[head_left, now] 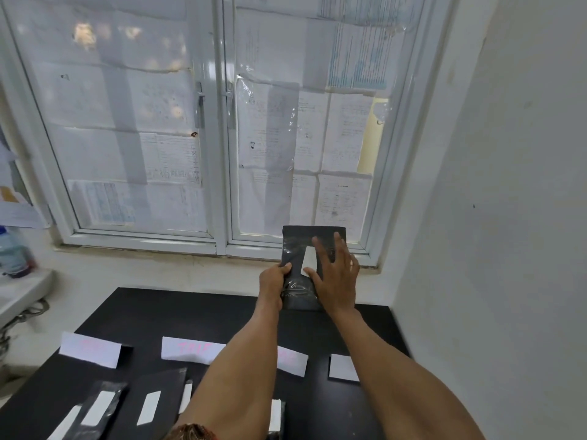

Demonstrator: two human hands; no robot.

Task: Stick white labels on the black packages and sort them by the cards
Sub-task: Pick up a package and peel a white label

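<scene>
Black plastic package [295,249], held above far edge of black surface [158,312]. Left hand [273,281] clamped on its side; right hand [336,277] flat, pressing white rectangular label [309,260]. Step: labelling. Next, probably: sorting to white paper cards [190,349] on surface.

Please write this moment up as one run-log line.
step: labelling | left hand: grips black package | right hand: flat, presses white label onto it | sorting: not yet placed

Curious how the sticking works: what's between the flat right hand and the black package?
A white label, pressed by the right hand onto the black package that the left hand grips; the head view shows it.
</scene>
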